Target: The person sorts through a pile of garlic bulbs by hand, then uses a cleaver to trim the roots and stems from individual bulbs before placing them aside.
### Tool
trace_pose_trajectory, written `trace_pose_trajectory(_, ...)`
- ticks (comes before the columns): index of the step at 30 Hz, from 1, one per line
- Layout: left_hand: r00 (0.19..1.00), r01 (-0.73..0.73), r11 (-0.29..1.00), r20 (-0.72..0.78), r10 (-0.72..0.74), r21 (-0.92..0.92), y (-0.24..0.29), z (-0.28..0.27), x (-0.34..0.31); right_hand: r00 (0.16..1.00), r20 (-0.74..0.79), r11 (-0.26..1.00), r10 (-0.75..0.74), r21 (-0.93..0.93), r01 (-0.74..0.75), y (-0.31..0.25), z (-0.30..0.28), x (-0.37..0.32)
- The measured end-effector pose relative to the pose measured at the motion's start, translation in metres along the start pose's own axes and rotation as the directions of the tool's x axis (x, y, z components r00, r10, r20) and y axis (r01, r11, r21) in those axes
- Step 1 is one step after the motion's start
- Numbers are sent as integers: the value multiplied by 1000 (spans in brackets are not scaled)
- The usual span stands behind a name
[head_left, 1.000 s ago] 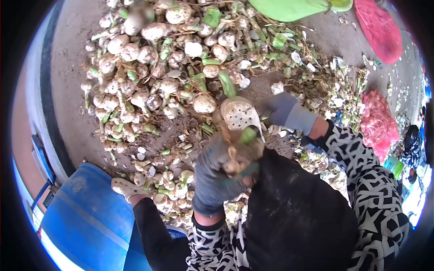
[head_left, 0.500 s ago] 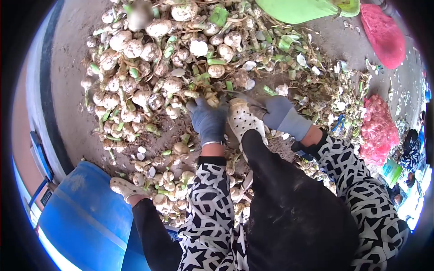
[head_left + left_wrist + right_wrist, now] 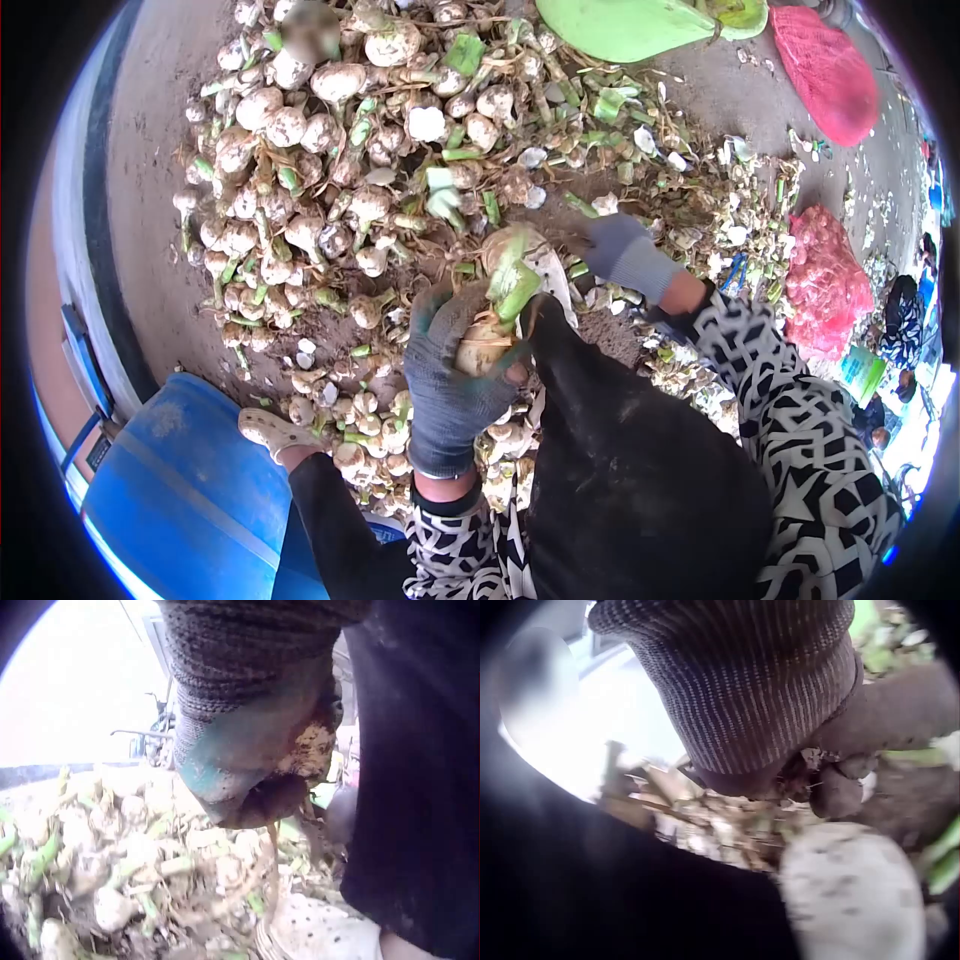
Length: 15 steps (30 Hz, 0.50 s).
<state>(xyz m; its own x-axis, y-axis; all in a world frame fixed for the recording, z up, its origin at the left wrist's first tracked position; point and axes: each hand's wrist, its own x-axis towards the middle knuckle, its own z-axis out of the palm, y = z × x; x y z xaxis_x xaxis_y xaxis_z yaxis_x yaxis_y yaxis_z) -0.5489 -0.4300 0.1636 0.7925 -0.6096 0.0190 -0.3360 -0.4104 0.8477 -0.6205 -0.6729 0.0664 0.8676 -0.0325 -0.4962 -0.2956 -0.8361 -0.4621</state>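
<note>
My gloved left hand (image 3: pixel 450 380) grips a garlic bulb (image 3: pixel 482 345), its thick green stem (image 3: pixel 516 285) sticking up over the shoe. In the left wrist view the fingers curl round the soiled bulb (image 3: pixel 311 754). The gloved right hand (image 3: pixel 627 255) is beyond the shoe to the right, fingers curled round a knife; its brown, dirt-covered blade (image 3: pixel 900 705) shows in the right wrist view and is blurred in the head view. A pale perforated clog (image 3: pixel 545 265) lies between the hands. A blurred green and white stem piece (image 3: pixel 441 195) is over the heap.
A large heap of garlic bulbs (image 3: pixel 300 130) spreads ahead and left. Stem and leaf scraps (image 3: pixel 700 200) litter the right. More bulbs (image 3: pixel 370 430) lie between the legs. A blue barrel (image 3: pixel 190 490) stands at left, with pink mesh sacks (image 3: pixel 825 285) and a green sack (image 3: pixel 625 28) opposite.
The left hand reached forward to the heap, then came back toward the body with a garlic bulb. The right hand stays near the shoe, slightly shifted.
</note>
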Motion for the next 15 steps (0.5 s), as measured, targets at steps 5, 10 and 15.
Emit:
trace_pose_trajectory(5, 954, 252, 962, 141, -265, 101, -17, 14, 11, 963, -269, 800, -36, 569, 189, -29, -48, -30)
trace_pose_trajectory(10, 947, 320, 880, 126, -294, -352, -3, 16, 25, 835, -464, 579, -296, 608, 543, -62, -34, 6)
trace_pose_trajectory(15, 919, 303, 677, 18, -394, -671, 1, 29, 8, 956, 293, -359, 32, 896, -262, -61, -15, 19)
